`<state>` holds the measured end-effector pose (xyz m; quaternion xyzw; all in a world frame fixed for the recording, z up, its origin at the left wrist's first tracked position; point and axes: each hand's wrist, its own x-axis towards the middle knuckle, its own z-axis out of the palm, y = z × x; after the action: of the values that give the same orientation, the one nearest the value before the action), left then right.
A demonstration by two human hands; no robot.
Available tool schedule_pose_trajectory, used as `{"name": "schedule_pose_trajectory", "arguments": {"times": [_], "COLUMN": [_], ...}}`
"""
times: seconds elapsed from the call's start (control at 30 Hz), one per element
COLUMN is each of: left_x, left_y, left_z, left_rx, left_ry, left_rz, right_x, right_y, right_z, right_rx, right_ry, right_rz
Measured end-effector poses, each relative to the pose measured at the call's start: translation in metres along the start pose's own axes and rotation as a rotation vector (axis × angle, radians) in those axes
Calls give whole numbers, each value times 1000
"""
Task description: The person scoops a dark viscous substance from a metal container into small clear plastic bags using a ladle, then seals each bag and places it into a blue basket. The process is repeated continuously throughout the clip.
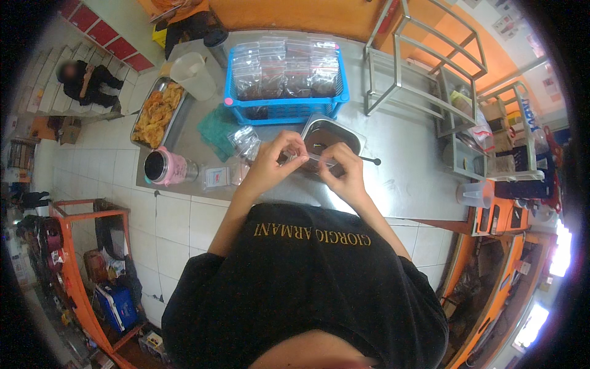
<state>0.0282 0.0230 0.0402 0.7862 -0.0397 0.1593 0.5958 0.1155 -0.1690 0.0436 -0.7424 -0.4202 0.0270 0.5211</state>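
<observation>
My left hand (278, 163) and my right hand (343, 172) are close together over the near edge of the metal table. Between them is a small clear zip bag (322, 160), its top edge pinched by the fingers of both hands. What the bag holds is mostly hidden by my hands. Just beyond sits a steel pan (361, 139) of dark brown sauce (327, 134), with a black-tipped handle (371, 160) sticking out to the right. A bundle of clear empty bags (246, 142) lies left of my left hand.
A blue basket (286, 113) packed with filled zip bags (285, 71) stands behind the pan. To the left are a green cloth (215, 132), a pink flask (175, 167), a tray of fried food (158, 114) and a plastic jug (193, 75). A metal rack (402, 61) stands right.
</observation>
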Motion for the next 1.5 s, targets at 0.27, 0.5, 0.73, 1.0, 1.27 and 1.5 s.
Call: {"name": "schedule_pose_trajectory", "arguments": {"times": [0.27,0.5,0.73,1.0,1.27,1.5], "left_x": [-9,-28,-52,-100,-122,-107], "left_y": [8,-12,-92,-148,-148,-145], "left_z": [-19,-62,-30,-15,-19,-31], "left_rx": [107,213,182,795,848,770], "left_ry": [6,250,171,88,-60,-23], "left_rz": [-143,-197,-383,-611,-729,-623], "right_x": [4,-11,-21,-29,-28,-31], "right_y": [3,28,36,37,38,36], "right_z": [11,-7,-11,-12,-5,8], "right_rx": [-19,-23,-72,-82,-125,-38], "right_ry": [-46,98,86,-23,-98,-161], "right_rz": [-44,108,201,231,206,192]}}
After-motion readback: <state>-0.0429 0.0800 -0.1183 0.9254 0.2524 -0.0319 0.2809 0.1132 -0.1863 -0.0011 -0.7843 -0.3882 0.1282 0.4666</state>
